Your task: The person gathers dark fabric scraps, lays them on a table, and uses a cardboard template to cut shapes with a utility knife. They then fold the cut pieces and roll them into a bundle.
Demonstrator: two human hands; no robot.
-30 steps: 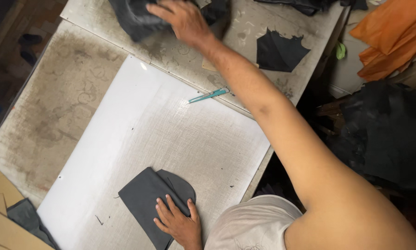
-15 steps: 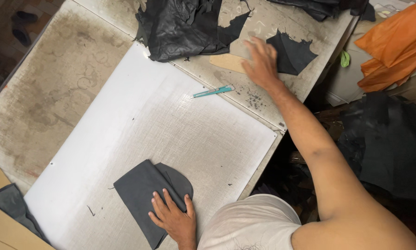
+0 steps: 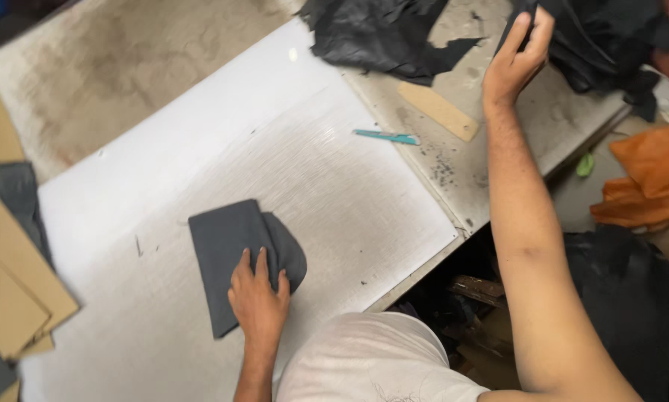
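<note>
My left hand (image 3: 258, 296) lies flat, fingers spread, on a folded dark grey piece of leather (image 3: 230, 249) that rests on the white cutting board (image 3: 200, 149). My right hand (image 3: 514, 58) is stretched out to the far right and pinches the edge of a black leather piece (image 3: 595, 45) lying on the worn table. A teal-handled knife (image 3: 386, 137) lies at the board's right edge, between the two hands.
A crumpled black leather heap (image 3: 379, 33) sits at the board's far end. A tan cardboard strip (image 3: 438, 110) lies beside the knife. Brown cardboard patterns (image 3: 10, 283) stack at the left. Orange cloth (image 3: 651, 182) and dark bags lie beyond the table's right edge.
My right hand has moved from the black heap rightward across the table and taken hold of another black piece. My left hand has stayed on the grey leather.
</note>
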